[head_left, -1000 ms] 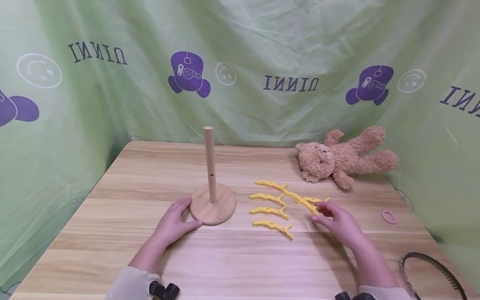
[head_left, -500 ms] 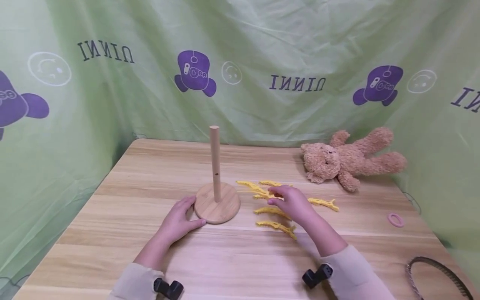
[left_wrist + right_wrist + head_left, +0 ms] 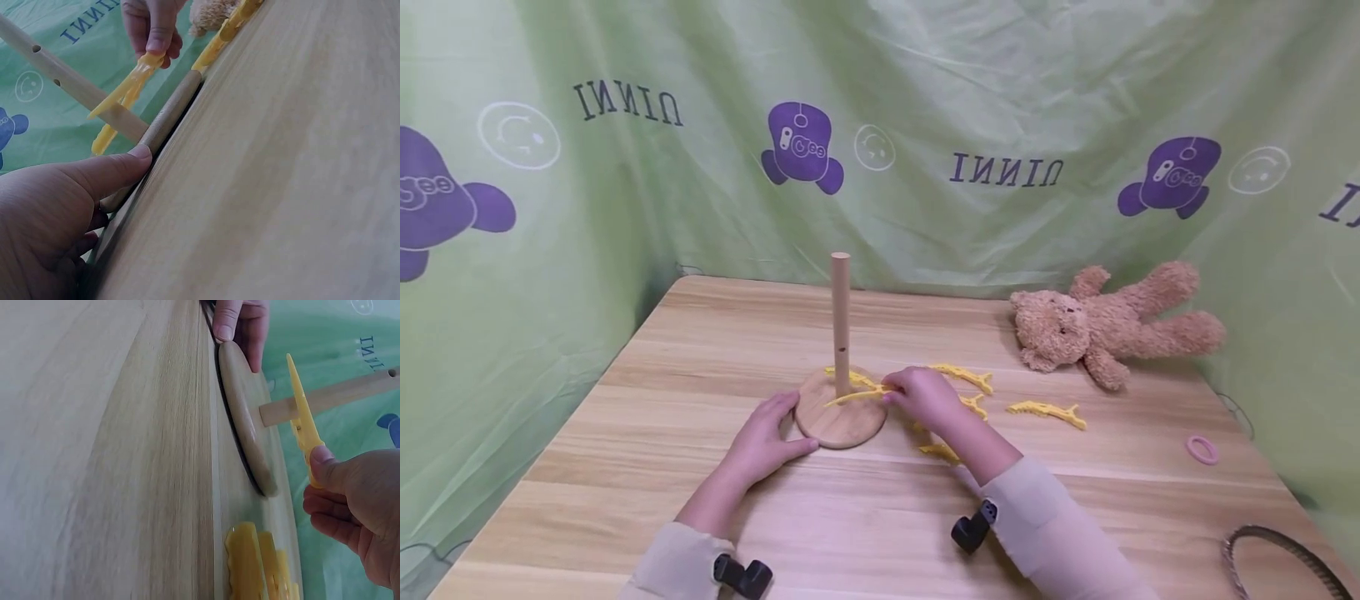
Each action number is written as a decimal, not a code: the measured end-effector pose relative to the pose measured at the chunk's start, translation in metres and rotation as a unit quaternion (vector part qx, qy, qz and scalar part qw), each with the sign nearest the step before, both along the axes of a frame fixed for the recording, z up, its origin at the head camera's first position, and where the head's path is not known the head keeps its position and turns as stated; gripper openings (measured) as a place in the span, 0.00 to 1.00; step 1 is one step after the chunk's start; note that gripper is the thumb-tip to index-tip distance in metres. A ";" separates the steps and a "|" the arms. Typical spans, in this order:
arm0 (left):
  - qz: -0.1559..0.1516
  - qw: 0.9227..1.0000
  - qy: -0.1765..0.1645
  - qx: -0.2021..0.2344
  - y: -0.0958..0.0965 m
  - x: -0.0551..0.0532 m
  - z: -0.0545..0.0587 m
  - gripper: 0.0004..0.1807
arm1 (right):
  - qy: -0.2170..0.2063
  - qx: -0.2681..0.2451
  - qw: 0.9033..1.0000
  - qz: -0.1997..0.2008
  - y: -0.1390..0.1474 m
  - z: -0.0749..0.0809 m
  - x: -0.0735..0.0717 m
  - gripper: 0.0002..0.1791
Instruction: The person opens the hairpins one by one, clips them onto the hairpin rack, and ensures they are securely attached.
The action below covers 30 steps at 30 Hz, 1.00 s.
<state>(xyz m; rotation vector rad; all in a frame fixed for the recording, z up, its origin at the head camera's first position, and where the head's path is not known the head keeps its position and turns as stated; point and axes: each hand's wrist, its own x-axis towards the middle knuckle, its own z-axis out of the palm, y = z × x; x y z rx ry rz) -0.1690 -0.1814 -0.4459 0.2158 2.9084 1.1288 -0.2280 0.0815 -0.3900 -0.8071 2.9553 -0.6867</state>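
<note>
A wooden stand has a round base [image 3: 838, 432] and an upright post [image 3: 841, 304] with small holes. My left hand [image 3: 762, 446] holds the base's edge at the left, with the thumb [image 3: 119, 170] along the near rim. Between thumb and fingers, my right hand [image 3: 925, 402] pinches the rear end of a yellow alligator hair clip [image 3: 306, 422]. The clip's two long prongs are spread, one on each side of the post, low above the base. More yellow alligator clips [image 3: 1047, 411] lie to the right, several partly hidden by my right hand and forearm.
A brown teddy bear [image 3: 1116, 325] lies at the back right of the table [image 3: 850, 517]. A pink ring [image 3: 1202, 450] rests near the right edge, and a dark toothed headband [image 3: 1285, 546] at the front right corner. Green printed cloth [image 3: 910, 75] hangs behind and beside the table.
My right hand has carried the clip left from among the other clips to the post, and its prongs now spread. My left hand still holds the base.
</note>
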 end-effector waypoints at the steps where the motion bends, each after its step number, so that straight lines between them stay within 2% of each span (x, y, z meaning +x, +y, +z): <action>1: 0.000 1.000 -0.001 0.001 0.000 0.000 0.000 0.48 | -0.002 0.000 1.000 0.003 -0.002 0.000 0.000 0.11; 14: 0.001 1.000 -0.001 0.000 0.003 0.000 0.003 0.48 | -0.050 0.019 0.998 0.025 -0.009 0.007 -0.004 0.19; 22: 0.000 1.000 0.001 0.006 0.002 -0.001 -0.001 0.48 | -0.072 -0.005 0.997 0.035 -0.005 0.006 -0.001 0.27; 27: 0.000 1.000 0.002 0.004 0.001 -0.001 -0.001 0.48 | -0.067 -0.036 0.997 0.021 0.004 0.008 0.003 0.31; 30: 0.000 1.000 0.001 0.002 0.001 -0.001 -0.001 0.48 | -0.048 -0.047 0.998 0.010 0.014 0.010 0.008 0.31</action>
